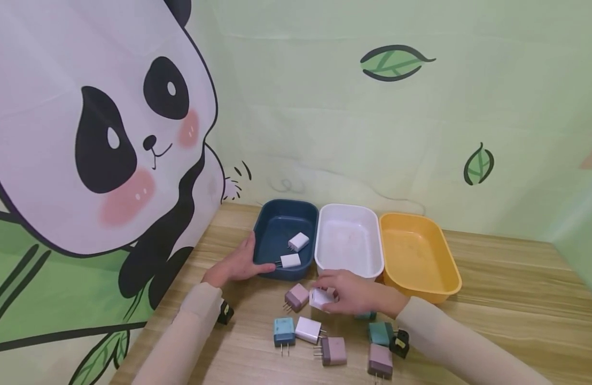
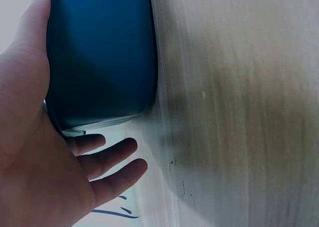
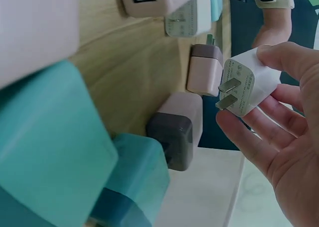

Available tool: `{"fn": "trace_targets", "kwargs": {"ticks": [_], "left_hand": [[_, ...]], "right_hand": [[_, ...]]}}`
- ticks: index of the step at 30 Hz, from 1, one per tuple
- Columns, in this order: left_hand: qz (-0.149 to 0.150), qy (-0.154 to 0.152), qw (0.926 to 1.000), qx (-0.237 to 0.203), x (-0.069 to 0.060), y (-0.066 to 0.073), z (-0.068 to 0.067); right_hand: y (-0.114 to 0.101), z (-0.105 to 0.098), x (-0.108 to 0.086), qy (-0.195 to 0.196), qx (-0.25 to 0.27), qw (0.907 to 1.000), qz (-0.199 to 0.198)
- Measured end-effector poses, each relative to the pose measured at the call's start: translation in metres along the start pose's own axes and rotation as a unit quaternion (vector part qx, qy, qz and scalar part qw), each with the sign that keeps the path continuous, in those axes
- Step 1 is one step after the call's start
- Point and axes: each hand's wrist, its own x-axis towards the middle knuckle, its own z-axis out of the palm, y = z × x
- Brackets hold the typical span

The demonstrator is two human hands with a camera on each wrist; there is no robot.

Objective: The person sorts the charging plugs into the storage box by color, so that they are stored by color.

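Right now the right hand (image 1: 351,293) is pinching a white charger (image 1: 321,299) between thumb and fingertips, its two metal prongs pointing away from the palm. The left hand (image 1: 238,262) is spreading open around the near left corner of a blue tub (image 1: 275,229), its thumb lying along the near end and its other fingers reaching along the left side.

Inside that tub, to the right of the left hand, a first loose charger (image 1: 298,241) and a second loose charger (image 1: 290,261) are lying apart, both white. Just beyond the right hand a white tub (image 1: 349,240) is standing, and a yellow tub (image 1: 416,256) is sitting farther to its right.

Just left of the pinched charger, a pink charger (image 1: 297,297) is resting on the wooden table (image 1: 252,353). Closer to the body than the right hand, a light blue charger (image 1: 283,331), another white one (image 1: 308,329) and another pink one (image 1: 334,351) are lying near each other. Below the right wrist, a teal charger (image 1: 381,332), a black charger (image 1: 400,343) and a third pink one (image 1: 380,359) are clustering close together.
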Motion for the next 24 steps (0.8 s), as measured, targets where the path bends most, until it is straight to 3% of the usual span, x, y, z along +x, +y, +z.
{"fn": "trace_targets", "kwargs": {"ticks": [7, 17, 24], "left_hand": [[-0.004, 0.0, 1.0, 0.002, -0.001, 0.001, -0.002], [-0.002, 0.003, 1.0, -0.005, 0.0, 0.0, -0.001], [0.003, 0.008, 0.9998, -0.019, -0.001, 0.001, 0.0]], "right_hand": [[-0.001, -0.009, 0.003, 0.007, 0.002, 0.9998, 0.018], [-0.002, -0.019, 0.009, 0.035, -0.021, 0.9992, 0.003], [-0.004, -0.026, 0.017, 0.041, -0.034, 0.9982, 0.027]]}}
